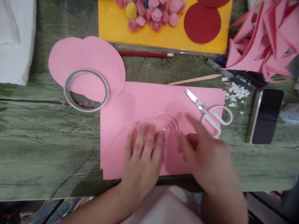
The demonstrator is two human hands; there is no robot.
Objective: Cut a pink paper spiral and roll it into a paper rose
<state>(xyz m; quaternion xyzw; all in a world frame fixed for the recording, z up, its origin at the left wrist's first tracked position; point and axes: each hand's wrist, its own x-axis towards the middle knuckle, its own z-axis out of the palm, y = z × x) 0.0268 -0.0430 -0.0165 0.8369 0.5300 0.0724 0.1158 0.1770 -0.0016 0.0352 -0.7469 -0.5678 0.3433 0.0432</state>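
My left hand lies palm down with its fingers stretched out on a stack of pink paper sheets. Under and beside its fingertips is a pink paper spiral, partly covered by the hand. A small white scrap sits at the spiral's middle, by my left forefinger. To the right of the spiral, my right hand is slightly blurred, its forefinger extended and other fingers bent; I see nothing in it. White-handled scissors rest on the sheets just beyond it, blades parted a little.
A tape roll overlaps pink paper circles at left. Behind are a red pencil, a wooden stick and a yellow sheet bearing pink paper buds. At right lie a phone, white scraps and pink offcuts.
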